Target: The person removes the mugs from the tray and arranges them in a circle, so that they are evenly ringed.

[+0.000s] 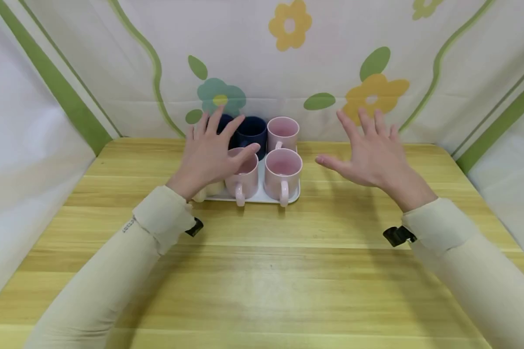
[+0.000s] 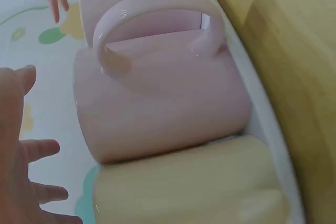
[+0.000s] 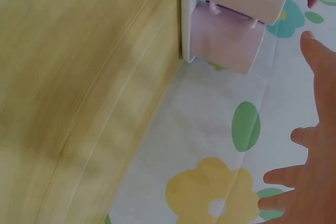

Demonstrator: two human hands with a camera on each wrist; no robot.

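Note:
My left hand [image 1: 209, 152], fingers spread, hovers over the left part of a white tray [image 1: 262, 195] of mugs and holds nothing. Beneath and beside it are a pink mug [image 1: 241, 182], two dark blue mugs [image 1: 252, 131] and a cream mug [image 2: 184, 187], mostly hidden by the hand in the head view. Two more pink mugs [image 1: 283, 169] stand at the tray's right end, one behind the other. My right hand [image 1: 373, 157] is held in the air right of the tray, fingers spread, touching nothing.
The tray stands near the back of a wooden table [image 1: 262, 271]. Behind it hangs a white curtain [image 1: 253, 48] with flowers and leaves, and white fabric also flanks both sides.

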